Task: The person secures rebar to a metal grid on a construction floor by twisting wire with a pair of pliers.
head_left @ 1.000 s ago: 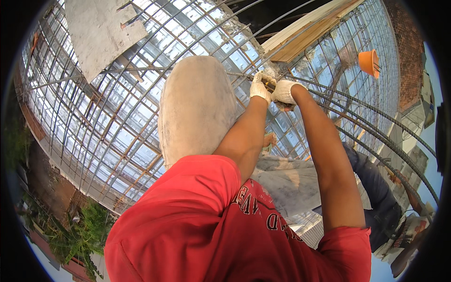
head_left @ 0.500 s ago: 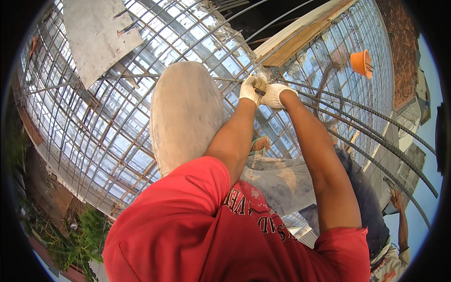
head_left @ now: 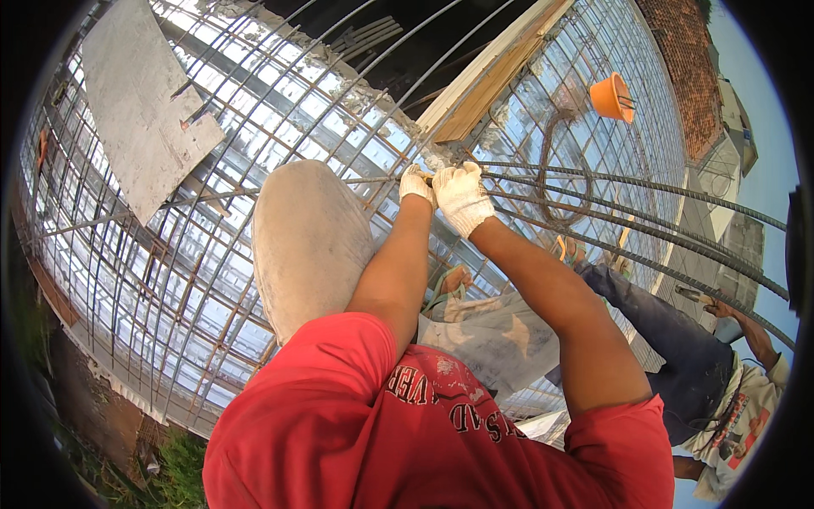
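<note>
- Left hand (head_left: 415,183), in a white knitted work glove: fingers curled shut around a crossing of the ribbed steel reinforcing bars (head_left: 593,222), touching the right hand; what it pinches inside the fist cannot be told.
- Right hand (head_left: 462,197), in a matching white glove: closed into a fist on the same crossing, knuckles up, just right of the left hand.
- Ribbed steel reinforcing bars: several long dark rods run from the hands out to the right edge, curving in the lens; they lie on top of the mesh.
- Grid of thin steel rods over shiny corrugated metal decking (head_left: 280,110): fills the upper and left part of the view, under both hands.
- Grey flat board (head_left: 140,102): lies on the grid at upper left, well apart from the hands.
- Pale timber planks (head_left: 487,76): just beyond the hands, slanting up to the right.
- Orange plastic bucket (head_left: 612,95): on the grid, upper right.
- Coil of thin wire (head_left: 564,170): near the bucket, right of the hands.
- Second person (head_left: 721,390): dark trousers, pale shirt, crouched at lower right beside the rods.
</note>
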The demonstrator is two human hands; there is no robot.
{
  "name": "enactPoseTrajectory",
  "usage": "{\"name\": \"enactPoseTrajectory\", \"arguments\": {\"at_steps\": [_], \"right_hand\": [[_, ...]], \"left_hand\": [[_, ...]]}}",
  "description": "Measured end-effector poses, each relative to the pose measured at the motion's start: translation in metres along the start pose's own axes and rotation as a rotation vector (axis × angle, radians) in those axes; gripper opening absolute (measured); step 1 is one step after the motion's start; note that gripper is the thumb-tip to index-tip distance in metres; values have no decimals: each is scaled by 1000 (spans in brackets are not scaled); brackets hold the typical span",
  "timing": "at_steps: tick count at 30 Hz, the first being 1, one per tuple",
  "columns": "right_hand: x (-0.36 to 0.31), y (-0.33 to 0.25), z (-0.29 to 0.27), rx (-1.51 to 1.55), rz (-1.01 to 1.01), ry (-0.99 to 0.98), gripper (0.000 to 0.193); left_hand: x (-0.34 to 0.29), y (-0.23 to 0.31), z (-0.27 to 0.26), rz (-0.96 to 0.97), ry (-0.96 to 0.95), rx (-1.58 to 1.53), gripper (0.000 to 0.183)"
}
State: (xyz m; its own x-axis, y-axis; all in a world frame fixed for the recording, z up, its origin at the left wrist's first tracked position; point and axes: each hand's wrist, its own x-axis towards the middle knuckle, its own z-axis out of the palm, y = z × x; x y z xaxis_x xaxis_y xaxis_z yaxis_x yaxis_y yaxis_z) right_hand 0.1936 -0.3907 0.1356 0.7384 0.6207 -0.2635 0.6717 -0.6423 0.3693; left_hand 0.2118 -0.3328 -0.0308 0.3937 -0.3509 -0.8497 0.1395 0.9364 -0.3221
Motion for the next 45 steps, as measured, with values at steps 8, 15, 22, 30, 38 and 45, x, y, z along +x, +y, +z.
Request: {"name": "enactPoseTrajectory", "arguments": {"at_steps": [8, 15, 22, 30, 38, 45], "right_hand": [[55, 17, -40, 695, 335, -953, 41], [13, 17, -22, 675, 321, -807, 55], [12, -12, -16, 53, 159, -170, 28], [-29, 29, 9, 1595, 629, -988, 44], [-86, 34, 43, 1874, 876, -900, 77], [-127, 43, 78, 1719, 313, -575, 45]], "left_hand": [[-30, 19, -12, 37, -97, -43, 34], [-22, 9, -35, 18, -104, 199, 37], [31, 35, -17, -20, -194, 44, 47], [-31, 16, -40, 73, -154, 336, 41], [-91, -10, -6, 236, -269, 331, 35], [-103, 2, -46, 66, -164, 388, 25]]}}
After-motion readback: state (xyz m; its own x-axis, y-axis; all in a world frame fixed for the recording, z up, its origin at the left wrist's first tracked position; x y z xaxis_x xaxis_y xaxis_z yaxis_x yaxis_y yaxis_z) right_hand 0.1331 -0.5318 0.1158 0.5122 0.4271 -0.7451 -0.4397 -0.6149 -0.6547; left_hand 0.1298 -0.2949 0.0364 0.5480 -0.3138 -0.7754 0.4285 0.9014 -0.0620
